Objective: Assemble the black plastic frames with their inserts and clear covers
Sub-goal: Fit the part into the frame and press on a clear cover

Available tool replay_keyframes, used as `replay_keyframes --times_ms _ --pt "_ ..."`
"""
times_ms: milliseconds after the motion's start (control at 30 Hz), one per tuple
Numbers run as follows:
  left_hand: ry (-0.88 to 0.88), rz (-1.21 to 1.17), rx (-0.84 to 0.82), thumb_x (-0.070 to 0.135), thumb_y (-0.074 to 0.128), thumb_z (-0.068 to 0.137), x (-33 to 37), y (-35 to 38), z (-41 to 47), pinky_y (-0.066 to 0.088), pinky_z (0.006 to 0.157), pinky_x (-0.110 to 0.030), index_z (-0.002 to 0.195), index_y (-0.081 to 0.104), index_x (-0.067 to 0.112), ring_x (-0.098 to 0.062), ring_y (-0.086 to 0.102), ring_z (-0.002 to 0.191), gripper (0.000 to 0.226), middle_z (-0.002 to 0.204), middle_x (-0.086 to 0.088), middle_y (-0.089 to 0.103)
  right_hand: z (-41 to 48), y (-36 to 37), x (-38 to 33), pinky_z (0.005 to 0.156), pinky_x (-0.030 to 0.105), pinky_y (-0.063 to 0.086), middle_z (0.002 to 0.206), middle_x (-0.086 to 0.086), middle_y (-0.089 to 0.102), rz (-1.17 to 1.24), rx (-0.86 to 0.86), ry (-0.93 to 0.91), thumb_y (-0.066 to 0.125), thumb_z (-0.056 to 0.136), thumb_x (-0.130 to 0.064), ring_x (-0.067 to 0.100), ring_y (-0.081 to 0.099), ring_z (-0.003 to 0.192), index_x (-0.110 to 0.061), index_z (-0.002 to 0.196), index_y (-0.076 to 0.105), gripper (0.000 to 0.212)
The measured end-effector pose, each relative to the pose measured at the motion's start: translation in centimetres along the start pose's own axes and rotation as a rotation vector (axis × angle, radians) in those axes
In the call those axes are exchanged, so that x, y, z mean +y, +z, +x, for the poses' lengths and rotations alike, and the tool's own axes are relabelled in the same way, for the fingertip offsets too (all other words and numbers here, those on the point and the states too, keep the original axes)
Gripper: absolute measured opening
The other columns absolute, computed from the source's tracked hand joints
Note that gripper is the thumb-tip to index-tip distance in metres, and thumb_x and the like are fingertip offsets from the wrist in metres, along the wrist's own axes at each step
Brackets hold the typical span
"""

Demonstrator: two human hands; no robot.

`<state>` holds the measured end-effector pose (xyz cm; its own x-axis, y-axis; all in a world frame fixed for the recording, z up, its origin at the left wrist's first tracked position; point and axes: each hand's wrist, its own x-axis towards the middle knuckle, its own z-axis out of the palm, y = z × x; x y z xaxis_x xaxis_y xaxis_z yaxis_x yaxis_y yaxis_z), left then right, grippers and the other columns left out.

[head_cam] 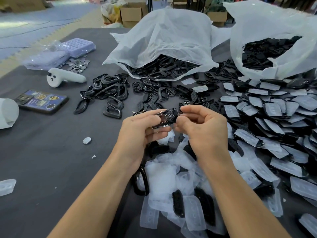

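Two hands meet mid-table: left hand (142, 129) grips a black frame (160, 124), and right hand (202, 127) pinches its insert (172, 115) at the frame's 2 o'clock end. Uneven pressing could likely skew the insert or drop it among clear covers (163, 177) at 6 o'clock.

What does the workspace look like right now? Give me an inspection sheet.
Surface: dark table cloth, crowded with parts on the person's right.
Job's things: black frame held above the table; loose frames piled beyond; clear covers heaped near; covered pieces stacked at right.
Clutter: phone, white controller, metal discs, purple tray.
Grip: left hand and right hand both pinch the black frame.
Cables: nothing seen.
Surroundings: white bag of frames, second white bag, cardboard boxes, floor mats.
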<state>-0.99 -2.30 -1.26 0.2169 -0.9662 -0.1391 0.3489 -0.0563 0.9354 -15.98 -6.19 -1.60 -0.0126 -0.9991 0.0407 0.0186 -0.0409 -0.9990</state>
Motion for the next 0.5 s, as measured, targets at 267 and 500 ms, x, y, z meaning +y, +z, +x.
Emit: replay_keyframes --times_ms 267,500 --pt "-0.069 -0.134 0.004 0.008 0.045 0.106 -0.09 -0.26 0.55 0.062 0.065 -0.026 0.107 0.074 0.005 -0.025 0.080 0.088 0.029 0.108 -0.011 0.080 -0.15 0.10 -0.02 0.058 0.022 0.056 0.067 0.001 0.074 0.021 0.031 -0.025 0.078 0.083 -0.002 0.013 0.069 0.055 -0.018 0.082 0.077 0.016" --pt "0.006 -0.107 0.184 0.010 0.066 0.099 -0.29 -0.08 0.79 0.060 0.059 -0.021 0.092 0.077 0.007 -0.015 0.078 0.074 0.014 0.090 -0.006 0.081 -0.40 0.17 -0.22 0.054 0.018 0.049 0.064 -0.003 0.070 0.015 0.020 -0.070 0.076 0.085 -0.002 0.010 0.061 0.054 -0.020 0.083 0.077 0.019"
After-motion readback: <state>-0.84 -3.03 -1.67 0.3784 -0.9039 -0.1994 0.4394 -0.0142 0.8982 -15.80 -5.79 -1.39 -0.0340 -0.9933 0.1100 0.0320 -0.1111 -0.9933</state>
